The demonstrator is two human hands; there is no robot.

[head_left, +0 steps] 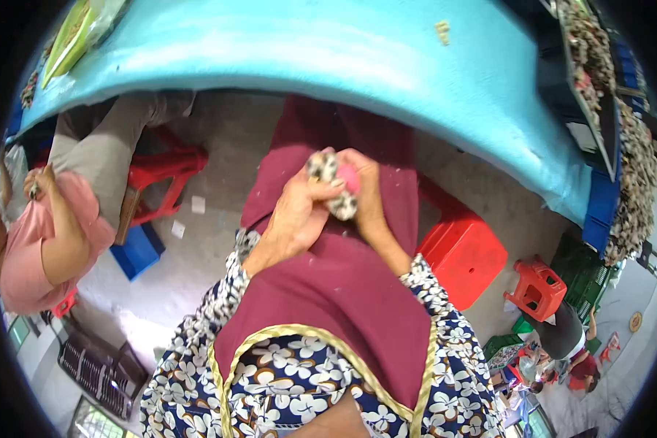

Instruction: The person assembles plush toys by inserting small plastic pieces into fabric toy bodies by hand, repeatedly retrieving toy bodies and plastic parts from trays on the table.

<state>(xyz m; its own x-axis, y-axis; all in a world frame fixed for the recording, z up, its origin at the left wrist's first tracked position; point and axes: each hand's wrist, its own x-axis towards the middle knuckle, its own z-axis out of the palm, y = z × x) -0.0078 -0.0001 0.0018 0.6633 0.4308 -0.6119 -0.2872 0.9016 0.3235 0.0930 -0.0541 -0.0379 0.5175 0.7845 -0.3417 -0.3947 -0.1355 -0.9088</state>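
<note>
Above my lap, my two hands meet around a small, soft-looking, black-and-white spotted piece (323, 166) with a pink part; its exact kind is hard to make out. My left hand (298, 210) is closed on it from the left, thumb across its middle. From the right, my right hand (370, 191) has its fingers curled over the pink part (349, 177). One spotted end sticks out at the top and another below, between the hands. Beneath them lies my maroon apron (328, 281). The fingertips are partly hidden and slightly blurred.
A light-blue table (306, 51) curves across ahead, with a small pale scrap (442, 32) on it. A red stool (463, 252) stands at my right. Heaps of spotted pieces (633, 186) lie far right. A co-worker in pink (55, 241) sits at left near a blue bin (137, 252).
</note>
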